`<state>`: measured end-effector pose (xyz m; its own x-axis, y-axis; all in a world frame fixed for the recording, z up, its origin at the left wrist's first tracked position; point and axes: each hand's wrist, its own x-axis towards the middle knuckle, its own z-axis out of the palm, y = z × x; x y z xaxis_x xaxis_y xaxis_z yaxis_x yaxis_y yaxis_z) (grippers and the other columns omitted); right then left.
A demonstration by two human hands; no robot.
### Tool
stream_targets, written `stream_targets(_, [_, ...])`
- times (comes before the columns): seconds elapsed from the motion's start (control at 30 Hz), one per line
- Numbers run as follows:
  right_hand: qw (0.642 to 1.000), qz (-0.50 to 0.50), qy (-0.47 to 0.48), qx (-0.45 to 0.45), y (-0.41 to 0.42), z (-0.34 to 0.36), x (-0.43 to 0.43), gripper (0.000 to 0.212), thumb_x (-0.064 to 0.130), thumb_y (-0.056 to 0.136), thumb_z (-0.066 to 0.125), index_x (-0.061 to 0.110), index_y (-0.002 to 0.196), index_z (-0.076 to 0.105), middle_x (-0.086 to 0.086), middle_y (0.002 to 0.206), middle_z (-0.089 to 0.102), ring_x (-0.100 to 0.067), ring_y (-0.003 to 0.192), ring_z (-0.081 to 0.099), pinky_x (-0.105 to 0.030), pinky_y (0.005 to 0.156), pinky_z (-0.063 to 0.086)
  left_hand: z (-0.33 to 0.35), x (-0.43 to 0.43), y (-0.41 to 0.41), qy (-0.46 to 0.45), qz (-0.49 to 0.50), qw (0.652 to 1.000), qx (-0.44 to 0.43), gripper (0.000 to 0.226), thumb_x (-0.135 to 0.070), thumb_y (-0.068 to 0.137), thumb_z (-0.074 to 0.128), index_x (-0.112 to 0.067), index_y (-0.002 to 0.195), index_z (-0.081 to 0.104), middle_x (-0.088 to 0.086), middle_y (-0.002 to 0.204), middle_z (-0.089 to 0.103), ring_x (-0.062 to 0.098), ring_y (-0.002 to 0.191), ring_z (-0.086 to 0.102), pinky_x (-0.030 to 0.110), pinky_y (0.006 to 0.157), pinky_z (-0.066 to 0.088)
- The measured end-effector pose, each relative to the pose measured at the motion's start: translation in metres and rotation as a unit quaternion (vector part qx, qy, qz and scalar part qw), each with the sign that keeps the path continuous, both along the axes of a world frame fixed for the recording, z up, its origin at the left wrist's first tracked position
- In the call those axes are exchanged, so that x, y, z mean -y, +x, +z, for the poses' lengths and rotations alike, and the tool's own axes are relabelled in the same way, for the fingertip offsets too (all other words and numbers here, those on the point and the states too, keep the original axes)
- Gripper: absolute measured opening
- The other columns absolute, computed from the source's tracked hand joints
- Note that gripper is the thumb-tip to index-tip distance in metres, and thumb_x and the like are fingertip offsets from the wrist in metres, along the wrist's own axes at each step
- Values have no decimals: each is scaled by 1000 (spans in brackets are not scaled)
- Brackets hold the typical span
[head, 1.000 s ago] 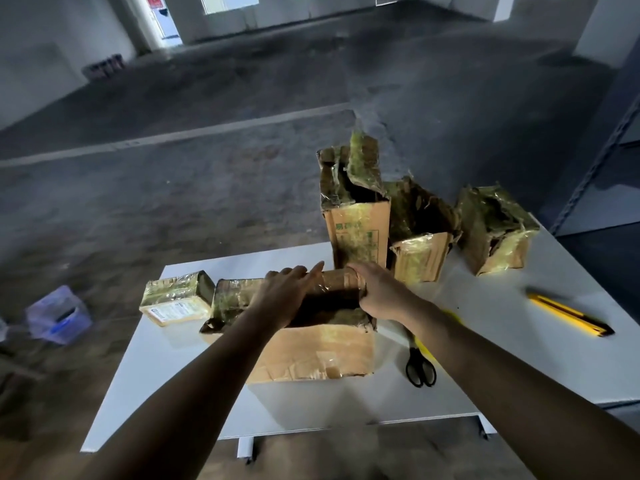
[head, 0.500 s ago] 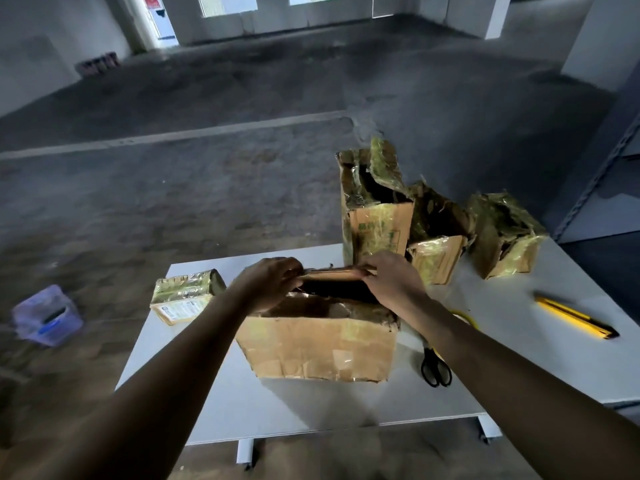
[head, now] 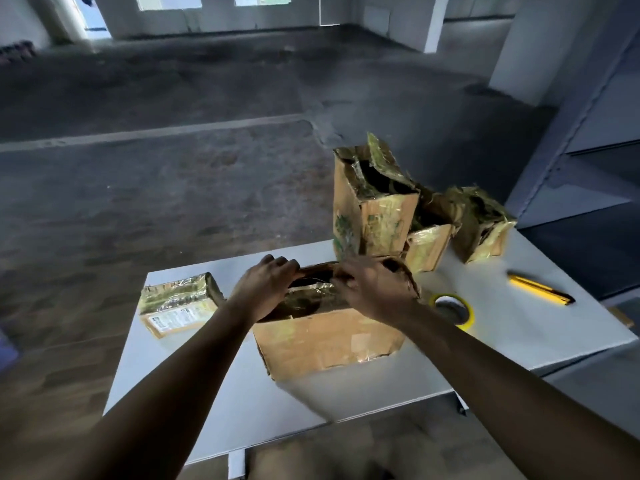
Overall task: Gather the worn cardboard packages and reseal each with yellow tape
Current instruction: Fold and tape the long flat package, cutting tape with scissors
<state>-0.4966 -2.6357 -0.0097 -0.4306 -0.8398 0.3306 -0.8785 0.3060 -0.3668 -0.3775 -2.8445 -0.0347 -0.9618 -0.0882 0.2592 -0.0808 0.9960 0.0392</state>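
Right of frame centre on the white counter (head: 519,323): yellow tape roll (head: 452,310), yellow utility knife (head: 540,292), three torn boxes behind. Worn cardboard box (head: 329,341) centre, creased, top open. Left hand (head: 266,289) and right hand (head: 370,289) curl over its flaps, grip pinching them.

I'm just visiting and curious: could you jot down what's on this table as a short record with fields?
surface: white table
being handled: big cardboard box, top flaps open
left hand: on the box's top flap
right hand: on the box's top flap
other boxes: tall box, flat package, two small ones at the back right
tape: yellow tape roll, lying right of the big box
tool: yellow knife, near the right edge
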Motion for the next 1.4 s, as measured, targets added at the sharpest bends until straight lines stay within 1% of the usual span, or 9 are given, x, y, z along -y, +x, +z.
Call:
stream_targets(0.1, [988, -2, 137, 73, 7, 0, -2, 42, 50, 95, 57, 19, 123, 61, -2, 119, 62, -21, 112, 56, -36, 95, 44, -1, 3, 2, -8, -22, 1000, -14, 16, -18, 87, 71, -12, 100, 64, 5, 83, 65, 26, 75, 57, 34, 54, 45])
stream_targets(0.23, [965, -66, 237, 88, 8, -5, -6, 81, 72, 87, 51, 20, 147, 38, -10, 139, 49, -30, 128, 45, -42, 108, 32, 6, 1, 5, 14, -13, 999, 37, 39, -36, 96, 37, -14, 114, 63, 6, 98, 66, 27, 89, 58, 40, 67, 52])
stream_targets(0.43, [990, 5, 116, -75, 5, -6, -10, 54, 54, 83, 69, 12, 115, 57, -4, 112, 57, -24, 107, 51, -38, 96, 33, 12, 8, -11, 86, 43, 986, 136, 40, -38, 107, 30, -35, 143, 46, 1, 122, 56, 25, 113, 47, 38, 95, 43])
stream_targets(0.6, [992, 3, 121, -20, -2, 5, -4, 25, 39, 100, 52, 17, 112, 56, 0, 93, 59, -24, 98, 56, -38, 97, 27, 13, 9, -15, 122, 63, 969, 205, 47, -53, 103, 28, -38, 144, 45, 2, 126, 57, 26, 114, 46, 43, 102, 38])
stream_targets(0.73, [992, 26, 110, 53, -4, 5, -1, 12, 36, 102, 49, 24, 101, 50, -1, 101, 66, -22, 97, 57, -34, 89, 21, 19, 3, -7, 162, 87, 955, 235, 56, -61, 98, 33, -38, 150, 38, 0, 131, 50, 28, 121, 40, 43, 103, 37])
stream_targets(0.93, [996, 52, 76, -11, -14, -7, -3, 21, 37, 100, 51, 18, 101, 57, -1, 104, 57, -19, 103, 46, -37, 89, 25, 24, -9, 0, 223, 106, 945, 216, 53, -51, 99, 47, -27, 146, 47, 7, 130, 59, 26, 115, 55, 32, 88, 42])
stream_targets(1.03, [996, 60, 64, -16, -21, -10, -7, 22, 39, 100, 51, 19, 103, 58, 2, 112, 52, -16, 109, 43, -39, 93, 29, 24, -12, 5, 265, 120, 932, 216, 63, -63, 92, 44, -19, 136, 56, 7, 121, 64, 21, 103, 61, 39, 88, 49])
stream_targets(1.2, [989, 84, 97, -67, -26, -10, -4, 27, 41, 103, 42, 20, 111, 56, 2, 101, 62, -20, 95, 55, -38, 88, 28, 25, -21, 9, 278, 124, 929, 212, 47, -52, 101, 41, -20, 131, 58, -8, 118, 57, 15, 103, 56, 35, 84, 43])
stream_targets(1.4, [992, 82, 99, -22, -25, -17, -4, 34, 38, 101, 45, 10, 113, 60, -9, 118, 57, -27, 113, 52, -48, 95, 36, 18, -25, 16, 313, 148, 924, 164, 48, -56, 100, 35, -19, 105, 64, -1, 93, 67, 22, 88, 62, 37, 71, 38])
